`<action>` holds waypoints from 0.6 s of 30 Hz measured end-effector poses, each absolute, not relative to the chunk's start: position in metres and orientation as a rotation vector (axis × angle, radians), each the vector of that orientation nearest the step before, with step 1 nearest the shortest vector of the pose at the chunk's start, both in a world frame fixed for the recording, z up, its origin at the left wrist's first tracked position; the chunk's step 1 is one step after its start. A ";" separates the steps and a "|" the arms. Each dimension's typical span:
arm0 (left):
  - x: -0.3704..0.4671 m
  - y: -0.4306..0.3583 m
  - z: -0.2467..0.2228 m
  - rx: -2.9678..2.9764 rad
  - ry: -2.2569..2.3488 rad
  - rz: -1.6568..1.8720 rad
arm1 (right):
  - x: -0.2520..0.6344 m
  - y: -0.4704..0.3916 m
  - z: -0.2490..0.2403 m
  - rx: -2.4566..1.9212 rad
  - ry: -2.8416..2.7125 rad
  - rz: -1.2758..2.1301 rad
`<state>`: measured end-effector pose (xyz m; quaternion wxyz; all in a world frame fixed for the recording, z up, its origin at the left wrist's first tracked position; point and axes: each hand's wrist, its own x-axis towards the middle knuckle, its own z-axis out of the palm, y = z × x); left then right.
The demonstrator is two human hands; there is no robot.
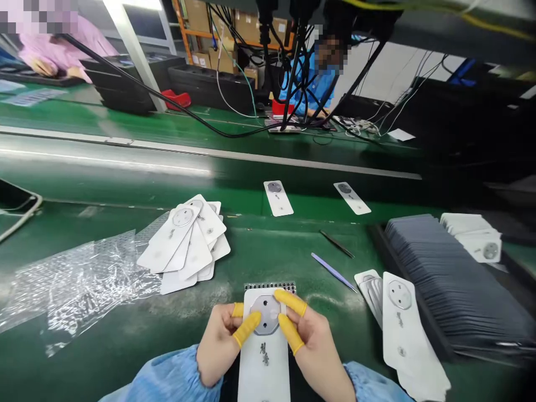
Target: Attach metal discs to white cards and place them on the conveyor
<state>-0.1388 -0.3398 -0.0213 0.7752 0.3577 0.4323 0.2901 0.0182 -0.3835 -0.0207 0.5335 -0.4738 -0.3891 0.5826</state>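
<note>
Factory line: green tabletop (293, 251), glossy, with a conveyor strip running across behind it. Black tray (456, 279) at right, filled with dark stacked sheets. Crinkled clear plastic wrap (79, 279) at left. Fanned pile of white cards (184, 245), flat, rounded corners, each with a grey disc. Second stack of cards (402, 318) at right. Two single cards (278, 198) further back. White card (263, 352), long, smooth, grey octagonal disc near its top, lies at near centre, held between both hands: left hand (218, 346) and right hand (314, 340) closed on its edges, yellow finger cots (291, 301) pressing the disc. Purple tool (333, 272), slim.
</note>
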 end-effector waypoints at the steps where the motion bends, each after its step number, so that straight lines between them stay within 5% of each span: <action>1: -0.139 -0.341 -0.023 0.753 0.939 0.627 | 0.017 -0.383 -0.021 -1.144 -0.937 1.395; 9: -0.148 -0.332 -0.028 0.741 0.856 0.698 | 0.023 -0.365 -0.003 -1.252 -1.196 1.390; 13: -0.156 -0.321 -0.021 0.659 0.885 0.760 | 0.082 -0.288 0.011 -1.777 -1.558 0.814; 18: -0.159 -0.317 -0.018 0.617 0.883 0.764 | 0.201 -0.174 0.028 -2.267 -1.316 0.449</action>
